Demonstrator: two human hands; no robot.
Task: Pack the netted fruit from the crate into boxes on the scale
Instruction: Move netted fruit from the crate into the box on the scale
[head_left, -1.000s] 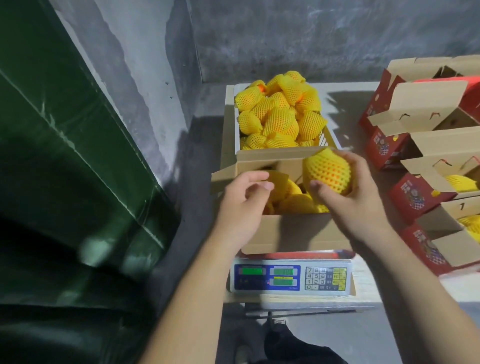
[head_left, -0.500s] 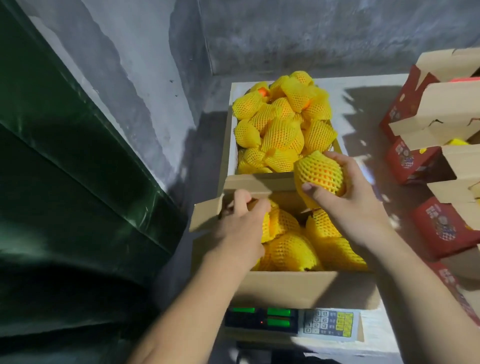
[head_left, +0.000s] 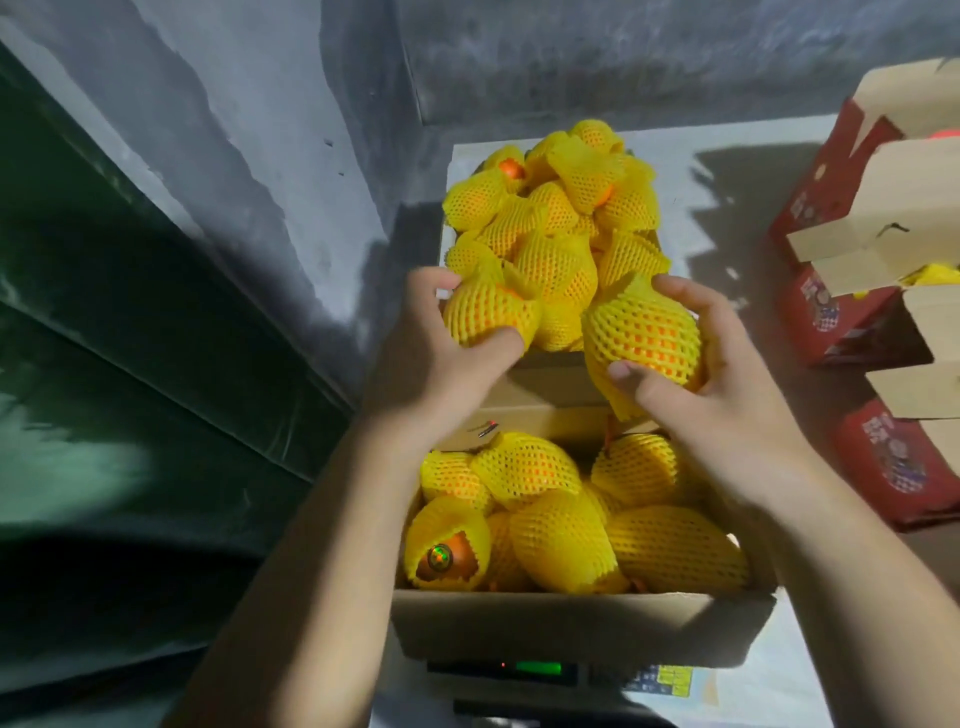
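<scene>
- The left hand (head_left: 436, 358) curls round a netted fruit (head_left: 488, 314) at the near left edge of the heaped crate (head_left: 448, 244); the right hand (head_left: 727, 374) grips a second netted fruit (head_left: 641, 332) above the gap between crate and open box (head_left: 571, 631).
- The box sits on the scale (head_left: 535, 670), about six netted fruits showing inside, with a little room at its far edge.
- A grey wall (head_left: 249, 156) closes the left; at least four red cartons (head_left: 826, 312) crowd the right.
</scene>
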